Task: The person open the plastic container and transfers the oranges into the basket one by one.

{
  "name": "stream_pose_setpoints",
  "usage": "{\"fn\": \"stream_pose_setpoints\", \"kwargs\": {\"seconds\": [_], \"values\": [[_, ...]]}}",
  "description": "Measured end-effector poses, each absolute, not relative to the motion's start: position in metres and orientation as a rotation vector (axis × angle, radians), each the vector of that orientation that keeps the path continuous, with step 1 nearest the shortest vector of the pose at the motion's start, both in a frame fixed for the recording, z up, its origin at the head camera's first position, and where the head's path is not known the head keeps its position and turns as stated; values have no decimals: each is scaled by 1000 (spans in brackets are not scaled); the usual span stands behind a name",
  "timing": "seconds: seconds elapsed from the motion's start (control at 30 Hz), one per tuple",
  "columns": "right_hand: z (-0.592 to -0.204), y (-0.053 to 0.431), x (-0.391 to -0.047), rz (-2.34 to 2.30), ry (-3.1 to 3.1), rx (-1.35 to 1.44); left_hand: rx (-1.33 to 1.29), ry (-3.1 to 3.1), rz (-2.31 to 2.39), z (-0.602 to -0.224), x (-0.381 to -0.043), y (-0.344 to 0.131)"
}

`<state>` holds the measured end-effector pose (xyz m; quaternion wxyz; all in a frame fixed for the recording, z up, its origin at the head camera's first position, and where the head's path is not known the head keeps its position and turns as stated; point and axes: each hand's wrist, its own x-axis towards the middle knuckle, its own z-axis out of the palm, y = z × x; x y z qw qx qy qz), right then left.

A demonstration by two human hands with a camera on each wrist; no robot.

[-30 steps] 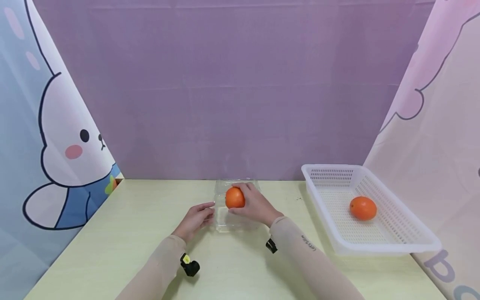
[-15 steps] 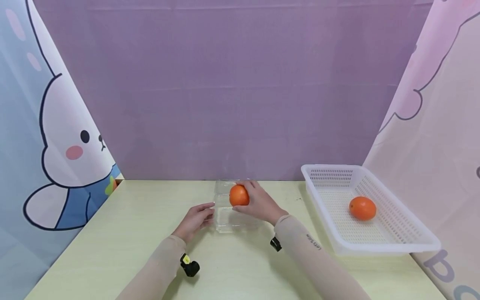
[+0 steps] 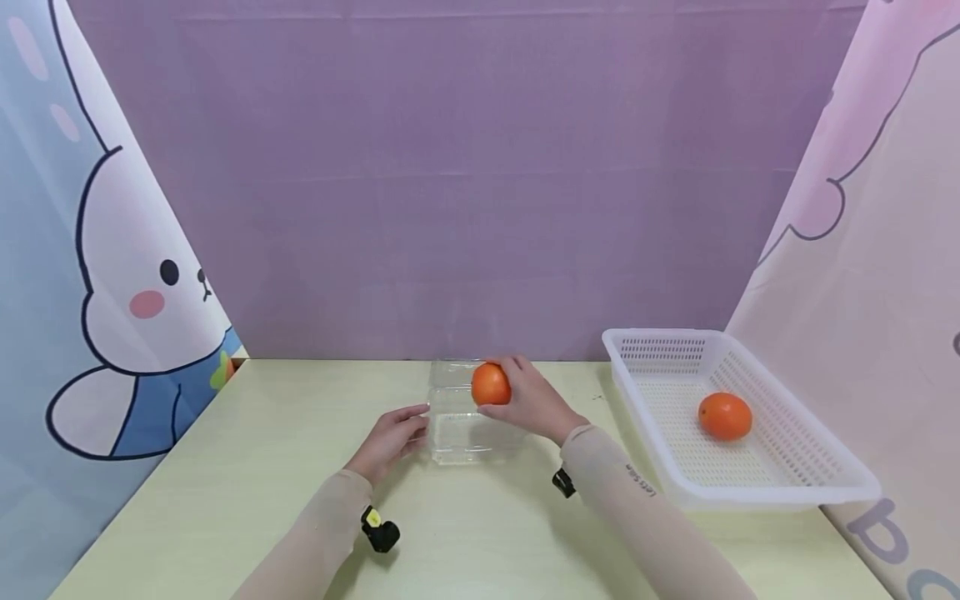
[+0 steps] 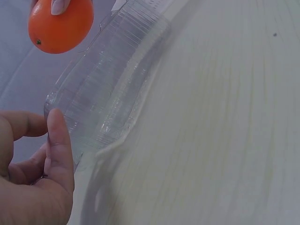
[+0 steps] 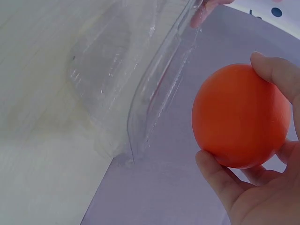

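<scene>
A clear plastic clamshell box (image 3: 459, 433) sits on the table with its lid folded back toward the purple backdrop. My left hand (image 3: 393, 440) pinches the box's left edge between thumb and fingers; the left wrist view shows the thumb (image 4: 58, 140) against the clear wall. Above the right part of the box, my right hand (image 3: 531, 400) grips an orange (image 3: 491, 385) by its right side. From the right wrist, the orange (image 5: 239, 117) hangs apart from the box (image 5: 112, 61), with thumb and fingers round it. No fruit shows inside the box.
A white perforated plastic basket (image 3: 776, 492) stands at the right of the pale table (image 3: 247, 467), holding one orange (image 3: 725, 417). Behind the table hangs a purple cloth (image 3: 450, 183), with printed cloths at both sides.
My right hand has carried the orange a little to the right and slightly upward over the box. My left hand and the basket stay where they were.
</scene>
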<state>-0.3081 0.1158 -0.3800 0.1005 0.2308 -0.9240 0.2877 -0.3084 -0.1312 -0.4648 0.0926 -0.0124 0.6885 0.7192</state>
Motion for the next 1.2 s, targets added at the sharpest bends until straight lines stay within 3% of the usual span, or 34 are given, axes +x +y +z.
{"fn": "stream_pose_setpoints", "kwargs": {"seconds": [1.2], "values": [[-350, 174, -319, 779, -2704, 559, -36, 2053, 2140, -465, -307, -131]]}}
